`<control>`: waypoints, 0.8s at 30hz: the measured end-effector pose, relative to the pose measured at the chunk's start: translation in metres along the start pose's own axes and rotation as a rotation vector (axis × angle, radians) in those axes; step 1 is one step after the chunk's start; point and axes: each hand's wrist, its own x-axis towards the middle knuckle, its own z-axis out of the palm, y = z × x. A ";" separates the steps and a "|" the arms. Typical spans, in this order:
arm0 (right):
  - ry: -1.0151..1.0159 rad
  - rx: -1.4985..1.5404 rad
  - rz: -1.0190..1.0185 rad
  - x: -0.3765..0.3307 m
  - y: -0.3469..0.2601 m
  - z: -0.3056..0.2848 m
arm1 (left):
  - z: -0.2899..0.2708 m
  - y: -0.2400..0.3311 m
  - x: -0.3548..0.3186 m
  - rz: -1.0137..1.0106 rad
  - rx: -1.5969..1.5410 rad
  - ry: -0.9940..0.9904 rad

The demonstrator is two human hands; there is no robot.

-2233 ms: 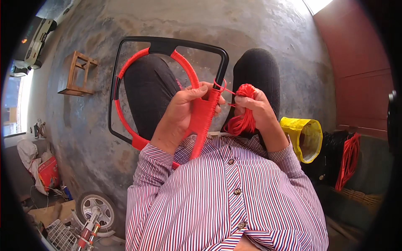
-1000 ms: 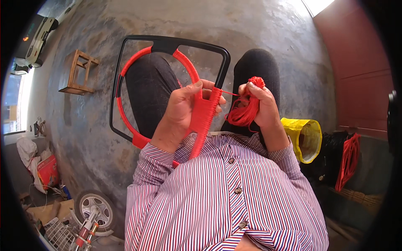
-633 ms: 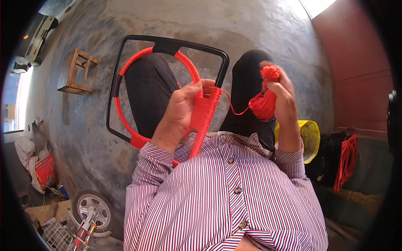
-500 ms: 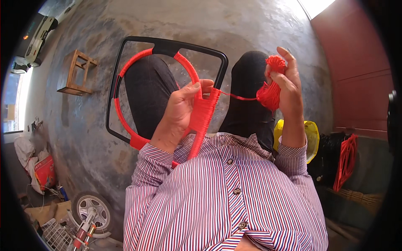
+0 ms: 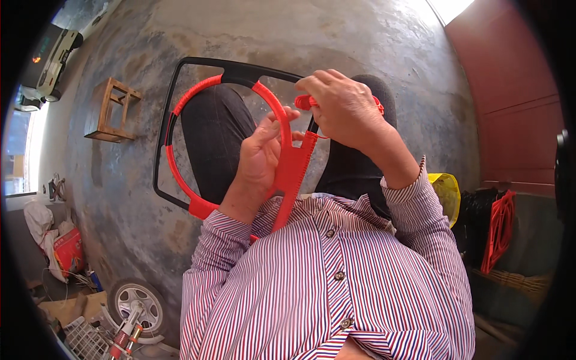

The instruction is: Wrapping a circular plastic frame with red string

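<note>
Cord wound into a red bundle (image 5: 305, 102) sits in your right hand (image 5: 348, 111), whose grip is closed over it, mostly hiding it. A short strand runs from there down to the flat red spoke (image 5: 294, 174) just below. Your left hand (image 5: 261, 159) has its grip wrapped round that spoke and the ring beside it, thumb pressed on top. Outward from both grips, the red-wrapped ring (image 5: 180, 180) curves across your lap inside a black frame (image 5: 198, 63). By my reading, ring and spoke look fully covered, while the black frame is bare, so wrapping seems partly done. Farther right of your right grip, a yellow bag (image 5: 447, 192) lies on the floor (image 5: 120, 144); its contents can't be made out. Beyond it rests a red-and-black stack (image 5: 495, 228).
</note>
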 end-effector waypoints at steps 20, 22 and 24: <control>0.613 0.399 0.049 -0.026 0.027 0.016 | 0.001 0.002 -0.002 -0.007 -0.049 -0.154; 0.565 0.359 0.085 -0.039 0.032 0.022 | 0.002 0.001 0.001 -0.011 -0.026 -0.129; 0.443 0.289 0.083 -0.044 0.029 0.031 | 0.002 0.001 0.002 -0.023 -0.017 -0.116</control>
